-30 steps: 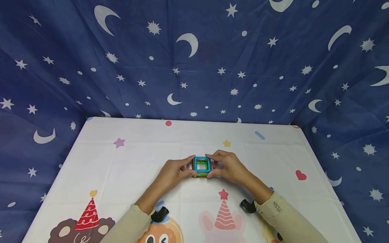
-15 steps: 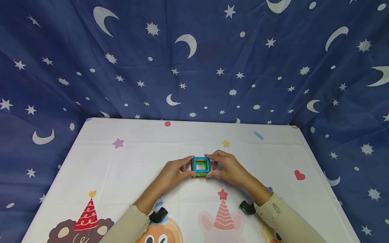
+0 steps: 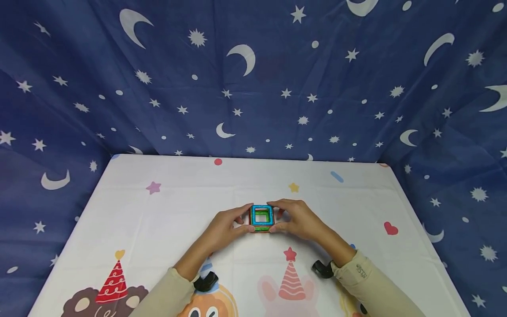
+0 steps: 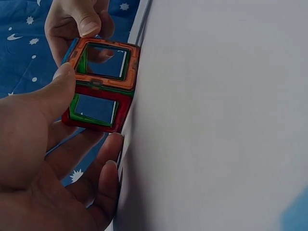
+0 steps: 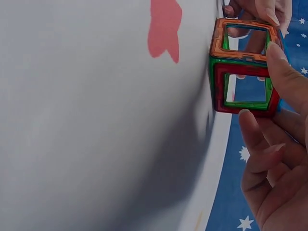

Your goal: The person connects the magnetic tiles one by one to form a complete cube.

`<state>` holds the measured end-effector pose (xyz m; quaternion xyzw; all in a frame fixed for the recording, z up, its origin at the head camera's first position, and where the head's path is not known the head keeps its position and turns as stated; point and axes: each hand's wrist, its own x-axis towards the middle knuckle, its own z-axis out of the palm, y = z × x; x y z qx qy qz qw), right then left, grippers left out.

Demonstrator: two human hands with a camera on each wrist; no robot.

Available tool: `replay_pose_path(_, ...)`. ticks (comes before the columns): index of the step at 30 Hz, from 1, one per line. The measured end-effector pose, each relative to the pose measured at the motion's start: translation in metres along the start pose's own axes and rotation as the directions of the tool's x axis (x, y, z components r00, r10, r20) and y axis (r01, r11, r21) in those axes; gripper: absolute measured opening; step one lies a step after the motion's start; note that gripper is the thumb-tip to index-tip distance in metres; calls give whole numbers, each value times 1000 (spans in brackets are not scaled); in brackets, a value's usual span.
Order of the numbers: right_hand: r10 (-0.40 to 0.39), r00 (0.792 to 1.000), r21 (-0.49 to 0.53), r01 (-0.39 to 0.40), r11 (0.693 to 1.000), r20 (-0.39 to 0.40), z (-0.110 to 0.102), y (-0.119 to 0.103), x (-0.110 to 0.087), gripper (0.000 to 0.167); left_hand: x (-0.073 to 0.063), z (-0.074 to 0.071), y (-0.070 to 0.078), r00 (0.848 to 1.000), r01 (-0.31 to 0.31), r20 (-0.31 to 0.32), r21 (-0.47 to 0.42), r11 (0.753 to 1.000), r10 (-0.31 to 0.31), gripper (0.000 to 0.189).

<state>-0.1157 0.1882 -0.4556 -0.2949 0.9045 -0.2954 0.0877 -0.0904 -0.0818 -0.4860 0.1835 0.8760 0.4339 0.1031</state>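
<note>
A small cube of magnetic tiles point(image 3: 262, 208) stands on the table, its top a blue open frame. Orange and red frames form sides in the left wrist view, where the orange tile point(image 4: 132, 67) and the red tile point(image 4: 124, 108) meet at an edge; green shows inside. My left hand point(image 3: 223, 226) pinches the cube's left side between thumb and fingers. From the right, my right hand point(image 3: 297, 218) holds the opposite side the same way, thumb at the near corner and forefinger at the far one. The right wrist view shows the right thumb point(image 5: 284, 67) against the cube's edge.
A white cloth point(image 3: 190, 198) printed with animals, stars and a heart covers the table. Dark blue curtains point(image 3: 273, 57) with moons and stars rise behind it and at both sides. Each wrist carries a black camera point(image 3: 206, 281).
The cube and left hand stay in about the same place. My right hand's knuckles sit slightly lower than before. The head view has shifted slightly.
</note>
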Motion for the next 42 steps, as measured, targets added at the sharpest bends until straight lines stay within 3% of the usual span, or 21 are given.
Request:
replay_pose_path(23, 0, 997, 2, 0, 1000, -72, 5, 2, -6, 74, -1, 2, 3, 998, -60, 4, 36, 998, 60, 68)
replay_pose_path(36, 35, 996, 15, -34, 999, -87, 8, 1, -7, 75, 1, 0, 4, 999, -50, 17, 65, 997, 49, 68)
replay_pose_path(42, 29, 994, 17, -28, 999, -104, 0, 2, -13, 81, 0, -2, 6, 999, -46, 26, 56, 997, 45, 76)
